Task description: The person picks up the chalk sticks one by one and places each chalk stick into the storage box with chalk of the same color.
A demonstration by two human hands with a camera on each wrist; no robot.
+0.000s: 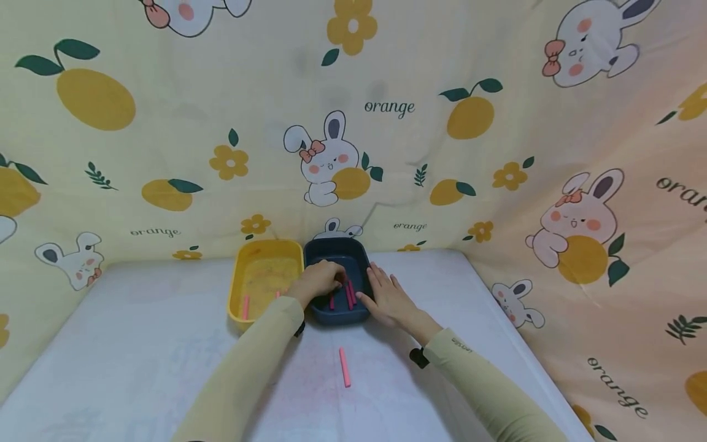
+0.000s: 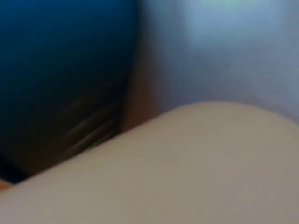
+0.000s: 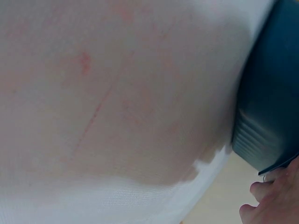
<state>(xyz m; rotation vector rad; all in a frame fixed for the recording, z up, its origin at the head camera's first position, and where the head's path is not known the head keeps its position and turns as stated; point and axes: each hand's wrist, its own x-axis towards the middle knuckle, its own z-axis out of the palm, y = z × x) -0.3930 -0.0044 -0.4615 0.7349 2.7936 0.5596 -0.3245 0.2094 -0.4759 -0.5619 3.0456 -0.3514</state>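
A dark blue plastic basin [image 1: 338, 316] stands at the back of the table with several pink chalk sticks [image 1: 350, 296] in it. My left hand [image 1: 316, 281] reaches over its left rim, fingers bent down inside at the tops of the sticks; I cannot tell whether they pinch one. Along the basin's right side lies my right hand [image 1: 389, 301], fingers extended and thumb at the rim. In the right wrist view, fingers [image 3: 275, 196] of the right hand show beside the basin wall [image 3: 266, 121]. The left wrist view shows mostly sleeve [image 2: 187, 163] and the blue basin, blurred.
Touching the blue basin on its left is a yellow basin [image 1: 239, 279] with pink chalk pieces [image 1: 245, 307] near its front. One pink chalk stick [image 1: 345, 367] lies on the white tabletop [image 1: 138, 344] between the forearms. A patterned cloth [image 1: 265, 135] hangs behind and to the right.
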